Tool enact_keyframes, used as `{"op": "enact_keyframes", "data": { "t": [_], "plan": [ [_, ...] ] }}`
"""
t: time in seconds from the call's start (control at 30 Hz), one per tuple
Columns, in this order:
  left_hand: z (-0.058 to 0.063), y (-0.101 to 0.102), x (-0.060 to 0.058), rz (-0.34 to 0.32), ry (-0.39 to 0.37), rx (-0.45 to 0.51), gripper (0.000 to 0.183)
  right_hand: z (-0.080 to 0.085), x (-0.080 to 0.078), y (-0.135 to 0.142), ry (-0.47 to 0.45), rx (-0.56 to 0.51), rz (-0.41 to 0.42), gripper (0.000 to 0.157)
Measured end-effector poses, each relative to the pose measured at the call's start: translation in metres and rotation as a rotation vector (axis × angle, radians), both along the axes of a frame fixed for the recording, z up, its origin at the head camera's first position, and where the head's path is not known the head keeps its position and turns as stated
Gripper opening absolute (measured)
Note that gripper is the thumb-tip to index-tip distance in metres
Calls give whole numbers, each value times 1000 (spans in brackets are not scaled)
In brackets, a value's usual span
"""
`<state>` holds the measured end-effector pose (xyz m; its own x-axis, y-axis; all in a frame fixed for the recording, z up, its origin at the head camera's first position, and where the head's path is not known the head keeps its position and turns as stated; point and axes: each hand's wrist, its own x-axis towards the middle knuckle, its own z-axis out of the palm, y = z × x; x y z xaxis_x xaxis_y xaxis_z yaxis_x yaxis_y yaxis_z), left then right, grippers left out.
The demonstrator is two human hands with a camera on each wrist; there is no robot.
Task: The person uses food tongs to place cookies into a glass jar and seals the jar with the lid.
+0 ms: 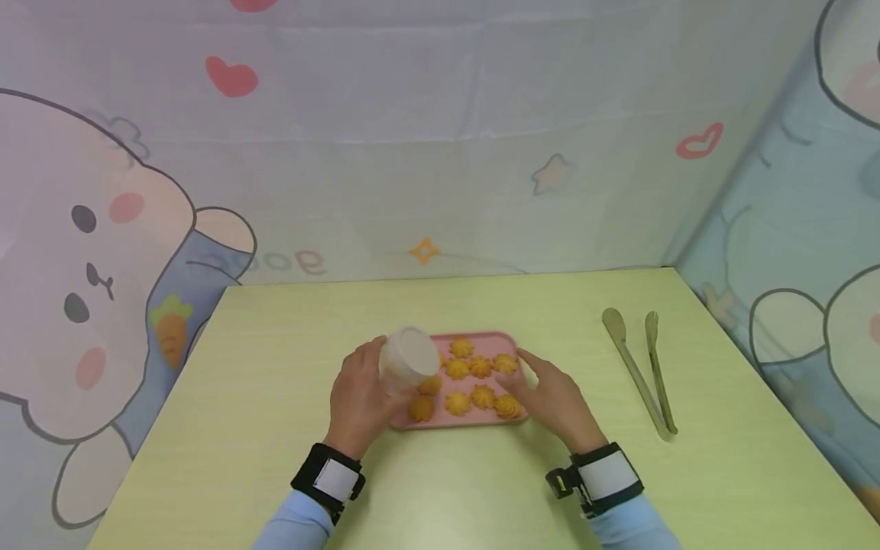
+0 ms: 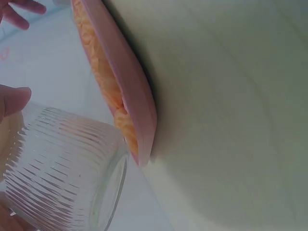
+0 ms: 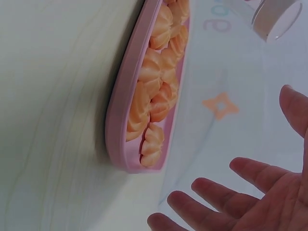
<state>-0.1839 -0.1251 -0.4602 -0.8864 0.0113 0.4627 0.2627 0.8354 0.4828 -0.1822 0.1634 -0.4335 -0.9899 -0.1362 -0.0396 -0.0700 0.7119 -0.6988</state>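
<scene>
In the head view my left hand [image 1: 359, 397] grips a clear jar [image 1: 399, 374] with a pale round top, tilted over the left part of a pink tray. The left wrist view shows the jar's ribbed transparent wall [image 2: 67, 173], with a thumb and fingertips around its far end. Swirled yellow cookies [image 1: 457, 402], several of them, lie in the pink tray [image 1: 454, 424]. My right hand [image 1: 555, 397] is at the tray's right edge. The right wrist view has the right hand's fingers [image 3: 207, 211] spread, holding nothing; whether they touch the tray cannot be told.
On the right of the pale yellow table [image 1: 275, 336] lie a long spoon [image 1: 632, 367] and a slim fork-like utensil [image 1: 658, 370]. Their handle ends come close together; a joint cannot be made out. A cartoon-printed cloth [image 1: 412, 114] stands behind the table.
</scene>
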Motion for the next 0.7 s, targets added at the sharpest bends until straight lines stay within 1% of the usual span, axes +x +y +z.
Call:
{"op": "enact_keyframes", "data": {
  "t": [0.1,0.27,0.37,0.47,0.7],
  "plan": [
    [-1,4,0,-13,14,-21,86,2,-1,-4,5,-9,-9,76],
    [-3,13,0,-29,-1,-12,88,6,-1,-13,-13,-69,-35,78],
    [-2,19,1,-39,-10,-5,90,7,-3,-21,-19,-96,-47,76],
    [-2,23,2,-37,-11,-20,90,6,-7,-30,9,-109,-39,71],
    [-10,30,4,-22,44,-103,96,6,-13,-51,80,-166,-22,70]
  ]
}}
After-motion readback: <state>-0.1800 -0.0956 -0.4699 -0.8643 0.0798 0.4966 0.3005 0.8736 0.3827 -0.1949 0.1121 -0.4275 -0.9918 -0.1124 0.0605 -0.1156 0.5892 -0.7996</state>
